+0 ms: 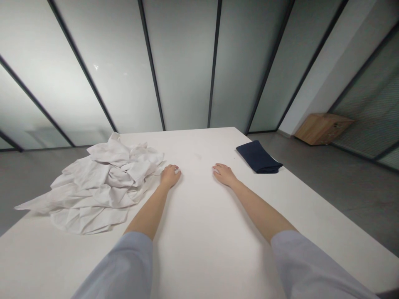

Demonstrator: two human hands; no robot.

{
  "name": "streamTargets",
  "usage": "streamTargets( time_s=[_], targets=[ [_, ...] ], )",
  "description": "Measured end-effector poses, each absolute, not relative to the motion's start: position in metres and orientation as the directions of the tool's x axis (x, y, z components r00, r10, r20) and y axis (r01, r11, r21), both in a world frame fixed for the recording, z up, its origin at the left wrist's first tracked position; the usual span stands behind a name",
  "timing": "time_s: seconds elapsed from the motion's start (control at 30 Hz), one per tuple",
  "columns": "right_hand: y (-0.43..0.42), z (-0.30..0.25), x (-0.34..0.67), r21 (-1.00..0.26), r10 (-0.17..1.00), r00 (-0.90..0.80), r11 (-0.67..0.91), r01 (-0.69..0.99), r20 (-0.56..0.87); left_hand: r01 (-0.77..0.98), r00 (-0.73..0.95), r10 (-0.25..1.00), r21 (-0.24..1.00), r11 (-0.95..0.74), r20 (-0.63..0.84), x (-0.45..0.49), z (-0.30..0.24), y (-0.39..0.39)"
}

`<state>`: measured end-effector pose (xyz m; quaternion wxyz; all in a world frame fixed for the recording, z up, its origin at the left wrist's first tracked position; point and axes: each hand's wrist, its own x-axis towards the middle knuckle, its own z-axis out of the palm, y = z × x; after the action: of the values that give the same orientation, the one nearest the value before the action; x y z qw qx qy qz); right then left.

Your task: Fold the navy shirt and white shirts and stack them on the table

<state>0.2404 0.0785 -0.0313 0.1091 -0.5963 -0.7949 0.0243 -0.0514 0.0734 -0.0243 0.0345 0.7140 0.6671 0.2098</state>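
My left hand (170,176) rests on the white table (199,232) with its fingers loosely curved and apart, holding nothing. Just left of it lies a crumpled heap of white cloth (109,178), its folds spreading to the table's left edge and partly over it. My right hand (224,174) lies on the tabletop too, fingers stretched out and empty. To its right, a dark navy folded cloth (259,157) lies flat near the right edge of the table, apart from the hand.
Behind the table's far edge stands a frosted glass partition (183,62) with dark frames. A small wooden cabinet (322,128) is on the grey floor (343,187) at the right, beside a pale pillar (327,62).
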Motion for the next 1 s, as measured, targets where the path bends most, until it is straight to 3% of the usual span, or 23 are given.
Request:
streamTargets(
  time_s=[1.0],
  targets=[
    [0.0798,-0.0334,0.2418,-0.192,0.949,-0.27,0.299,0.935,0.164,0.952,0.01,0.978,0.297,-0.073,0.209,-0.0487,-0.0184,0.07]
  ],
)
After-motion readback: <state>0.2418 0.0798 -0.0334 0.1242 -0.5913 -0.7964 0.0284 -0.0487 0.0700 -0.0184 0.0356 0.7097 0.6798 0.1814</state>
